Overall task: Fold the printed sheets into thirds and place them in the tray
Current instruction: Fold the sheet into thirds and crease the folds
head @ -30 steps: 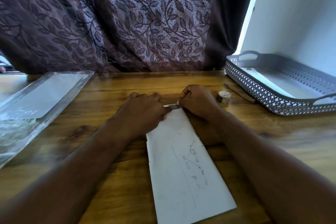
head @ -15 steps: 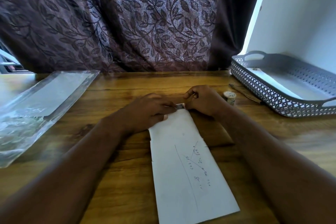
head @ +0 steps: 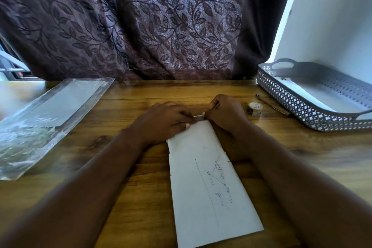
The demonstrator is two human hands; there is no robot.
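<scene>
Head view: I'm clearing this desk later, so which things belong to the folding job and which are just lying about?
Job: folded sheet; small strip, pinched by left hand and right hand at the sheet's far end; tape roll, probably its source; grey tray.
Lying about: pen beside the tray; plastic sleeve holding paper; curtain.

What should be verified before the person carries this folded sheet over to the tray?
1. Folded sheet lies flat on the table: ok.
2. Left hand and right hand both pinch a small strip at the sheet's far end: ok.
3. Sheet folded in thirds: cannot tell, layers hidden.
4. Tray in view on the right, floor space showing: ok.
5. Table between sheet and tray free: not ok, tape roll and pen lie there.
</scene>
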